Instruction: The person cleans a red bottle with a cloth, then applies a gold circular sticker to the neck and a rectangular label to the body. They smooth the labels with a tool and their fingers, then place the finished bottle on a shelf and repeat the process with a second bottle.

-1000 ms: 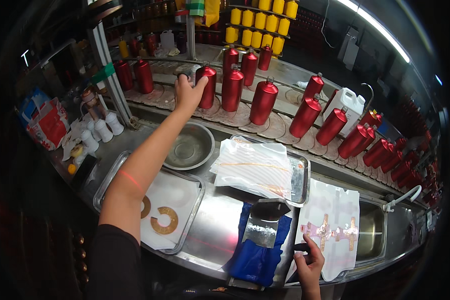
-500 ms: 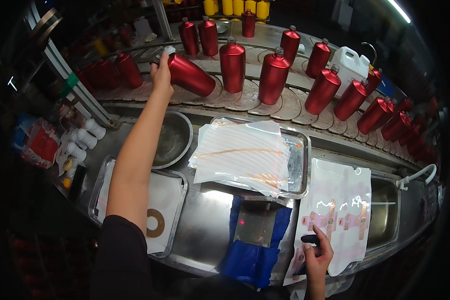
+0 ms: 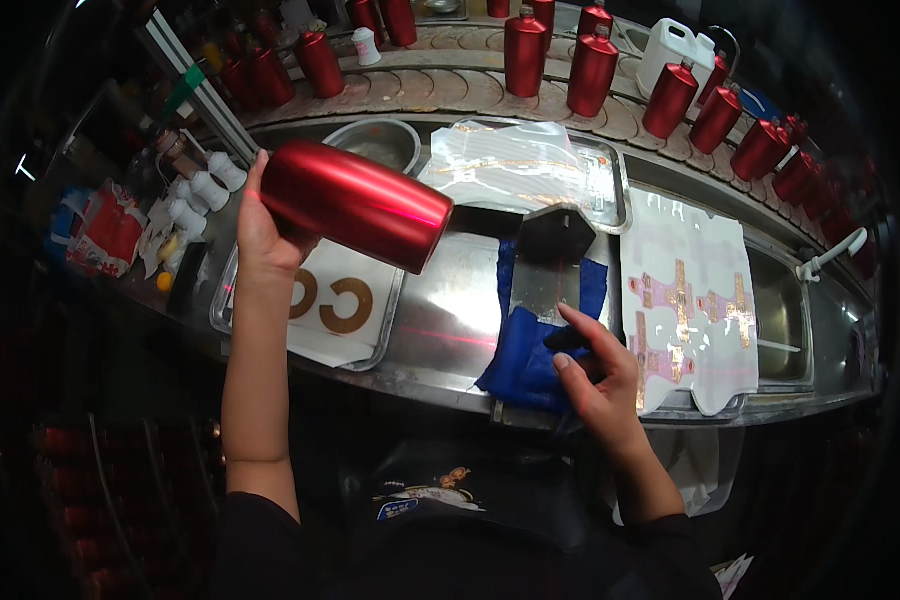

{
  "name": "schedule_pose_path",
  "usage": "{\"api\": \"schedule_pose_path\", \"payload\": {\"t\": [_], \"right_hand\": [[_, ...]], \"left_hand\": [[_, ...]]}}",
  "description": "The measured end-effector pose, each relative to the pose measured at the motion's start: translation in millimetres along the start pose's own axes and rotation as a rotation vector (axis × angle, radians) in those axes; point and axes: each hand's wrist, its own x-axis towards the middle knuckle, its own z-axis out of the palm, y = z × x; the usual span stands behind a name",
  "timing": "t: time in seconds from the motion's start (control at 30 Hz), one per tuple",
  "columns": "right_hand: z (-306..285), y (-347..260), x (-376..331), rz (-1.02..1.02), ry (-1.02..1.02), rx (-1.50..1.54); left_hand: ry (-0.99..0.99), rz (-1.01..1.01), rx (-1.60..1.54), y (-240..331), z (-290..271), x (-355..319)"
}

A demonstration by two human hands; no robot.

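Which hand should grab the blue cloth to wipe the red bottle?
Probably the right hand: it already rests on the blue cloth at the counter's front edge. The left hand is busy, wrapped around the base of the red bottle, held tilted above the tray.

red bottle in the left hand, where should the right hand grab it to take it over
Probably the bare middle of the body. The red bottle lies nearly level, and the left hand wraps only its left end, so the smooth cylinder toward the right is free. The right hand would best come from below and the right, fingers around the barrel, clear of the left hand's grip.
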Motion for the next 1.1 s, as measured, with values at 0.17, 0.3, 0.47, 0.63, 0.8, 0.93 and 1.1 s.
{"api": "schedule_pose_path", "payload": {"t": [0.17,0.3,0.47,0.63,0.8,0.93,1.1], "right_hand": [[20,-10,24,-0.064,-0.173,-0.142],[32,-13,59,-0.127,-0.224,-0.323],[43,-2,95,-0.155,-0.432,-0.162],[57,9,74,-0.020,-0.369,-0.119],[55,5,69,0.037,-0.352,-0.102],[56,6,72,0.007,-0.329,-0.154],[48,6,64,0.024,-0.325,-0.126]], "left_hand": [[-0.189,0.267,0.378,-39,15,-45],[-0.448,0.211,0.578,-85,44,-53],[-0.661,0.020,0.713,-94,55,-51],[-0.616,0.125,0.592,-100,55,-64],[-0.119,0.193,0.741,-80,-14,-69],[0.511,0.428,1.855,-31,-110,-64],[0.670,0.089,2.129,4,-138,-57]]}}
